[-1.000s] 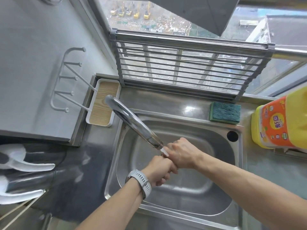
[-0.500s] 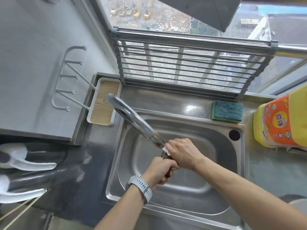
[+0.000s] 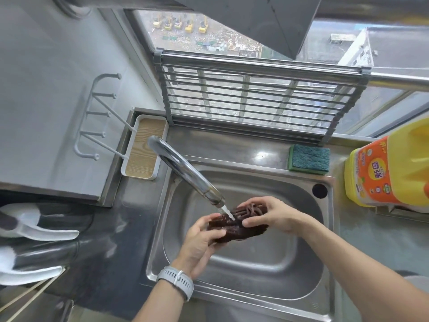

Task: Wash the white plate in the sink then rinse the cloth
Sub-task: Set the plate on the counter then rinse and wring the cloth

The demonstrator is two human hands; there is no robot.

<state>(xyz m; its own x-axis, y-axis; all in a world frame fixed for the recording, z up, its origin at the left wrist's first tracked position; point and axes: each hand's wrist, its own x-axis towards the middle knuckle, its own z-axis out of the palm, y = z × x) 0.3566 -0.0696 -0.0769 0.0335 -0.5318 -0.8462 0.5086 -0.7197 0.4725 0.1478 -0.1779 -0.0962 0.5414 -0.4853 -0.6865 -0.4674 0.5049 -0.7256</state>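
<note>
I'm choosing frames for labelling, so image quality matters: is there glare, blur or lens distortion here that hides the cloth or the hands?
Head view: daylight from the window, with a bright glare spot on the steel counter; wide-angle bending curves the sink edges; the dark cloth, left hand and right hand are slightly soft but readable under the faucet.

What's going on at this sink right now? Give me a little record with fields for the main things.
activity: rinsing a cloth under the tap
cloth: dark brown crumpled cloth, held over the steel sink
left hand: grips the cloth's left end
right hand: grips its right end
tap: curved chrome faucet, water running onto the cloth
sponge: green scouring sponge on the back ledge
bottle: yellow detergent jug, right of the sink
white plate: not in the sink
</note>
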